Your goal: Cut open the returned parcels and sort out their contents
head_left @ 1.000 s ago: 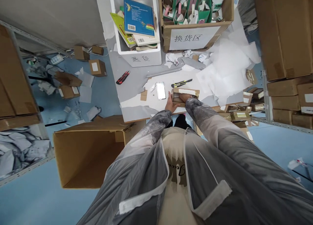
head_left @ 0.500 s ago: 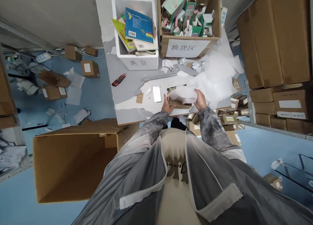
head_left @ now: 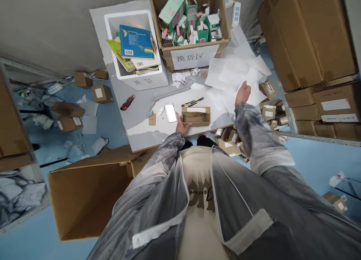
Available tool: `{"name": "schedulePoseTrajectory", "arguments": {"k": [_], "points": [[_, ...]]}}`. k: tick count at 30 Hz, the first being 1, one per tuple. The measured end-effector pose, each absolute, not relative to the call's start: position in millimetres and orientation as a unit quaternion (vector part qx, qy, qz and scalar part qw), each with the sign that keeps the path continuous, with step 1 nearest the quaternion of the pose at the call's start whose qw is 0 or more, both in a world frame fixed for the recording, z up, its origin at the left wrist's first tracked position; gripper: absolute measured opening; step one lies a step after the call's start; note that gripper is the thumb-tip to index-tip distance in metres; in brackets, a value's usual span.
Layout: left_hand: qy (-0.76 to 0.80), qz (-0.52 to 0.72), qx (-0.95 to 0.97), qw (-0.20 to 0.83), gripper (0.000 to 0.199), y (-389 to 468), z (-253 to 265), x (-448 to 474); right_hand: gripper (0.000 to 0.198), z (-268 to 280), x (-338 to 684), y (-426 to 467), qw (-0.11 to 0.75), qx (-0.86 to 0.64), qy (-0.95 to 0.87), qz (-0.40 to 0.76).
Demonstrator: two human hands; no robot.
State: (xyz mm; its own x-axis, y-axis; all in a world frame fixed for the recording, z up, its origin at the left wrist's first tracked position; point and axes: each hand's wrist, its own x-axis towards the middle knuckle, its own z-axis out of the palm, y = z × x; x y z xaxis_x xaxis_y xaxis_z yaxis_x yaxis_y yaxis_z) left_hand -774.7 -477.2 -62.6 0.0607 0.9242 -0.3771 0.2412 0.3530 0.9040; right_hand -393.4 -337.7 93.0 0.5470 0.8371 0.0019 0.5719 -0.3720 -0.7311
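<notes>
My left hand (head_left: 183, 124) grips the left end of a small open cardboard box (head_left: 208, 119) at the table's front edge. The inside of the box shows brown, with a pale label or strip along its far wall. My right hand (head_left: 243, 92) is out to the right, fingers closed on a thin white foam sheet (head_left: 255, 87) that lies among other such sheets. Just behind the box rests a yellow and black utility knife (head_left: 193, 102). A phone with a bright screen (head_left: 171, 113) lies left of my left hand.
A red and black utility knife (head_left: 128, 102) lies at the table's left. Behind stand a white foam bin (head_left: 149, 81) with books and a carton (head_left: 166, 57) full of green boxes. A large open carton (head_left: 90, 199) is on the floor at left; stacked cartons (head_left: 304, 38) rise at right.
My right hand has moved away from the small box to the right, taking the white sheet out of it onto the foam pile. My left hand stays on the box. The view has shifted.
</notes>
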Motion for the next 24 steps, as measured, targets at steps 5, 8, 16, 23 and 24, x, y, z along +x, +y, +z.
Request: {"name": "schedulePoseTrajectory", "arguments": {"k": [5,8,16,23,24], "points": [[0.647,0.287,0.467,0.531,0.175,-474.4,-71.4,-772.0,0.046,49.3,-511.5,-409.0,-0.011,-0.558,-0.768,0.314],[0.664,0.278,0.461,0.518,0.178,-478.7,-73.6,-770.0,0.037,24.3,-557.2,-429.7,-0.057,-0.487,-0.797,0.353],[0.669,0.304,0.43,0.524,0.183,-488.1,-81.2,-752.7,0.072,-5.3,-567.7,-446.9,-0.026,-0.562,-0.778,0.279],[0.652,0.362,0.398,0.534,0.177,-486.0,-69.8,-741.7,0.081,-1.9,-561.3,-412.8,-0.054,-0.594,-0.757,0.266],[0.648,0.372,0.399,0.531,0.175,-486.9,-66.2,-740.1,0.076,-2.2,-561.7,-404.6,-0.064,-0.586,-0.759,0.275]]}}
